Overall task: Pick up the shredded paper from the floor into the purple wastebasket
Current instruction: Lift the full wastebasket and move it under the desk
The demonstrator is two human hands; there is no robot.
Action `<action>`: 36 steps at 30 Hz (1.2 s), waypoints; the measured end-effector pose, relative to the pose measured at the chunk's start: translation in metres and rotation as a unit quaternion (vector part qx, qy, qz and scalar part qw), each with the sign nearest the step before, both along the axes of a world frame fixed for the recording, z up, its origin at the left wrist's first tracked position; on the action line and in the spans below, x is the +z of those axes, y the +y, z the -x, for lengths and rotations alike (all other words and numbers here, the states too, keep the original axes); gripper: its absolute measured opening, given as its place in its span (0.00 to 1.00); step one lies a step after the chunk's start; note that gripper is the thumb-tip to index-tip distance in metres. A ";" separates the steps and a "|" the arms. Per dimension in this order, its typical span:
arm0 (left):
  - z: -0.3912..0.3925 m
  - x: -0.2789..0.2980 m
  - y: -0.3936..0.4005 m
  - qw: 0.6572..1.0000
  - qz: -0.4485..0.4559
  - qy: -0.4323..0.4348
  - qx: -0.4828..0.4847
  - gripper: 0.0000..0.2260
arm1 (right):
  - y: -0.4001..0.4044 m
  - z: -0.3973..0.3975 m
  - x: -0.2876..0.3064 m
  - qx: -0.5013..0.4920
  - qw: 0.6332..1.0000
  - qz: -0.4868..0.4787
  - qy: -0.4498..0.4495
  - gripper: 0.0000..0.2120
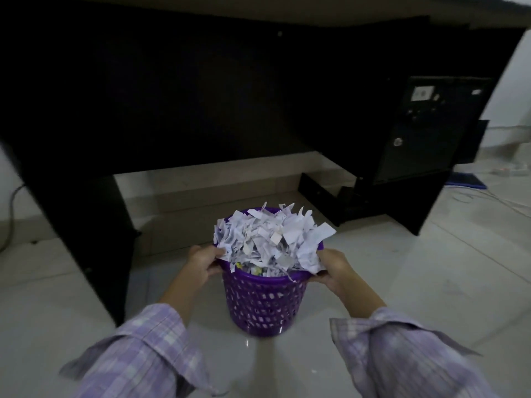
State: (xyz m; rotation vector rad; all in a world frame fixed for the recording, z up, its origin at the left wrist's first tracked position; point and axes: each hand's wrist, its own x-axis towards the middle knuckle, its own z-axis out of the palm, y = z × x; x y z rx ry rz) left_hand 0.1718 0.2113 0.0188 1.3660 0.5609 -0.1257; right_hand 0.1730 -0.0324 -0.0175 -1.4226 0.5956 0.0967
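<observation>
I hold the purple wastebasket [263, 300] upright between my hands: my left hand [201, 264] curls over its left rim, my right hand [334, 270] over its right. The shredded paper [270, 242] heaps above the rim, centred between both grips.

Both hands [202, 264] [333, 268] grip the paper-heaped purple wastebasket [263, 305] rim.

Left hand [202, 264] and right hand [334, 270] both curled, gripping.
</observation>
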 end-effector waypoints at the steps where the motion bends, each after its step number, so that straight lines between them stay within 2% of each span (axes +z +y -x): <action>1: 0.001 -0.003 0.014 1.000 -0.003 0.001 0.017 0.06 | 0.014 -0.005 -0.002 0.014 1.000 -0.007 -0.002 0.13; 4: 0.003 -0.007 0.049 0.999 0.008 0.012 0.050 0.04 | 0.049 -0.024 -0.008 0.050 0.999 -0.008 -0.010 0.14; 7: -0.003 -0.014 0.086 0.998 0.006 0.014 0.069 0.12 | 0.086 -0.048 -0.011 0.086 0.996 -0.013 -0.010 0.12; 10: -0.011 -0.014 0.110 0.997 0.003 0.011 0.075 0.12 | 0.111 -0.071 -0.011 0.107 0.994 -0.012 -0.006 0.12; 14: -0.030 -0.015 0.137 0.995 0.008 0.003 0.096 0.11 | 0.142 -0.098 -0.008 0.113 0.994 -0.001 -0.010 0.12; 19: -0.059 -0.019 0.166 0.992 -0.010 -0.001 0.127 0.16 | 0.174 -0.128 -0.008 0.102 0.995 -0.001 -0.021 0.17; 31: -0.099 -0.023 0.191 0.989 -0.026 -0.013 0.142 0.21 | 0.211 -0.170 0.000 0.114 0.993 0.030 -0.001 0.10; 36: -0.100 -0.022 0.190 0.989 -0.041 -0.012 0.143 0.23 | 0.213 -0.171 0.001 0.132 0.990 0.037 0.010 0.12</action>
